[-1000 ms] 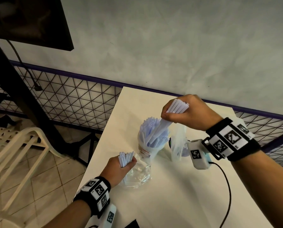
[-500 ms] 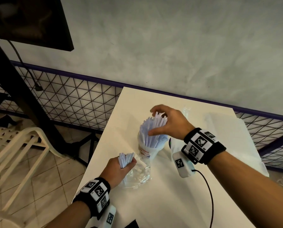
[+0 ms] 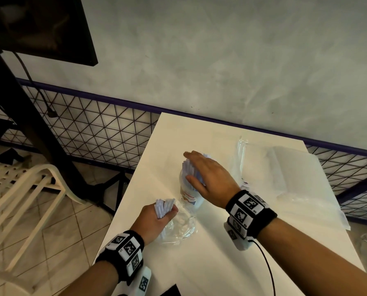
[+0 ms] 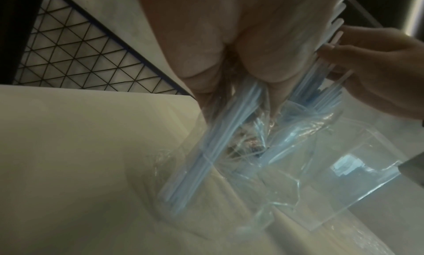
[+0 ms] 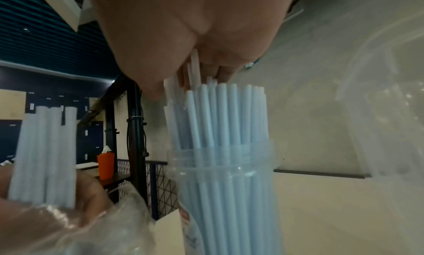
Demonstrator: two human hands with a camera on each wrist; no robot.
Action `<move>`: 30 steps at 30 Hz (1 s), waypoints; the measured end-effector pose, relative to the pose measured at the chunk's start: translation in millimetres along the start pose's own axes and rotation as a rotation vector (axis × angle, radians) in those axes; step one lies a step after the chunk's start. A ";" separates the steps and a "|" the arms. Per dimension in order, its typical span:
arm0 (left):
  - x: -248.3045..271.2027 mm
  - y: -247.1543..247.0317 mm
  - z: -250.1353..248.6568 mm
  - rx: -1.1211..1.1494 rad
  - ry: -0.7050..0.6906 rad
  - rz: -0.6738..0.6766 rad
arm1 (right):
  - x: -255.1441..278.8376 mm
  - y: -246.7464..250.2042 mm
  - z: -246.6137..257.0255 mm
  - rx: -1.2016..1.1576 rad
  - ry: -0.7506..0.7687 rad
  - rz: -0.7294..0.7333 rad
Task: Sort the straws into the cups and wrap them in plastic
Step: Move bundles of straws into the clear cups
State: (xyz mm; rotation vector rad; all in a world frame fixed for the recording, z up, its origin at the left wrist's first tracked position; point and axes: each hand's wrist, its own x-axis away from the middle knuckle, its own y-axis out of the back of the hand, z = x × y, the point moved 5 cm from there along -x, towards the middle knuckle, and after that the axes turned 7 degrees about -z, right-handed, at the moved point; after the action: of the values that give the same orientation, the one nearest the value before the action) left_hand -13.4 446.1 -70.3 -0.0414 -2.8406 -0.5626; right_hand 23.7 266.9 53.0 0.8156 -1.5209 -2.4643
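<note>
A clear plastic cup [image 3: 191, 196] stands mid-table, packed with pale blue straws [image 3: 188, 167]. My right hand [image 3: 208, 177] lies flat over the straw tops with straight fingers, pressing on them. In the right wrist view the palm [image 5: 183, 32] sits on the straw ends [image 5: 224, 117] above the cup rim [image 5: 229, 161]. My left hand [image 3: 154, 221] grips a smaller bundle of straws [image 3: 164, 207] upright, through a crumpled clear plastic bag [image 3: 181, 228], near the table's left edge. The left wrist view shows that bundle [image 4: 218, 141] inside the bag [image 4: 321, 168].
Flat clear plastic sheets [image 3: 295, 174] lie on the white table [image 3: 199, 263] at the right, and a clear bag [image 3: 240, 154] stands behind my right wrist. A wire mesh fence [image 3: 93, 129] and grey wall bound the far side. A white plastic chair [image 3: 29, 189] stands at left.
My right hand lowered its bundle of straws into the cup, let go, and now lies flat on the straw tops. The left hand has kept its grip and place.
</note>
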 end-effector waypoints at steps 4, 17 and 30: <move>-0.2 -0.3 -0.5 -0.005 -0.001 -0.005 | -2.3 2.1 8.0 0.069 0.107 -0.062; 1.2 -0.5 -0.7 0.007 -0.018 0.001 | 18.5 -21.9 -5.4 0.394 0.056 0.033; 8.6 -8.6 -7.0 0.029 -0.106 0.101 | 32.4 -46.5 45.0 -0.533 -0.294 0.154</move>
State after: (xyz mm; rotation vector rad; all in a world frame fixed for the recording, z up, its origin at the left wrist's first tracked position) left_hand -20.7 435.3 -65.1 -0.2143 -2.9286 -0.5116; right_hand -19.0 312.4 16.4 0.2433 -0.8627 -2.7523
